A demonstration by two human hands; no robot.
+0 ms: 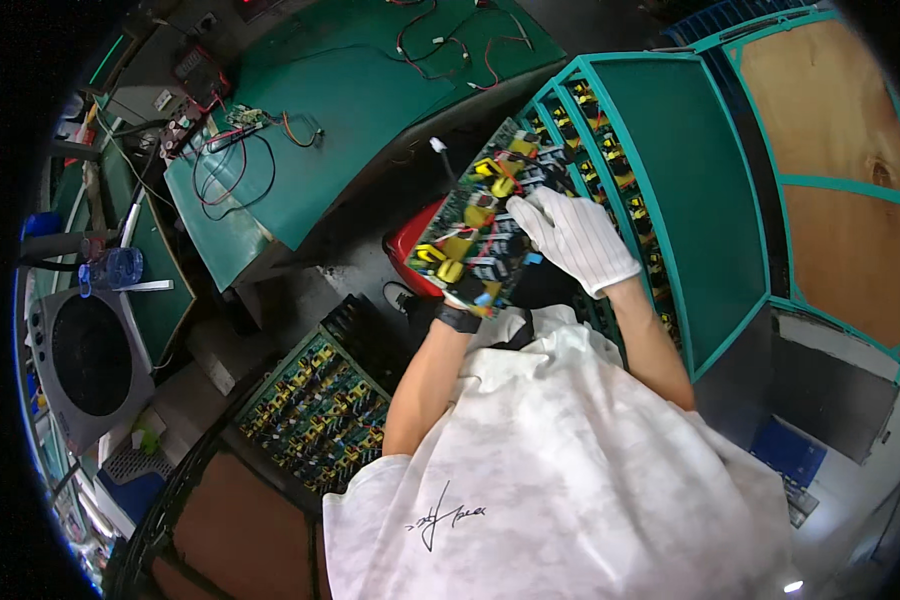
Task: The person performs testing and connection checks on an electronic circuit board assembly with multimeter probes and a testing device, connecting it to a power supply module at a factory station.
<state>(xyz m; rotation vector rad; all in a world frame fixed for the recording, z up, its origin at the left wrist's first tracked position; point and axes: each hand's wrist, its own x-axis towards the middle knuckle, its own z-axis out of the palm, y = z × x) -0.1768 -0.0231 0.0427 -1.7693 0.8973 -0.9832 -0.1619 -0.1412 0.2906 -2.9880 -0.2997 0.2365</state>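
Observation:
A long green circuit board (467, 222), crowded with yellow transformers, black capacitors and red wires, is held tilted in front of my body. My left hand (457, 303) is under its near end, mostly hidden behind the board, and carries it; a black band is round that wrist. My right hand (573, 238) wears a white striped glove. Its fingers are bent in against the board's right side, among the parts; the fingertips are partly hidden. A short lead with a white plug (438, 146) sticks out past the board's left edge.
On the right stands a teal-framed rack (685, 180) with rows of similar boards. A crate of boards (315, 415) sits at lower left. The green workbench (340, 130) ahead carries loose wires and a multimeter (200, 75). A red stool (408, 245) is below the board; a fan (92, 365) stands far left.

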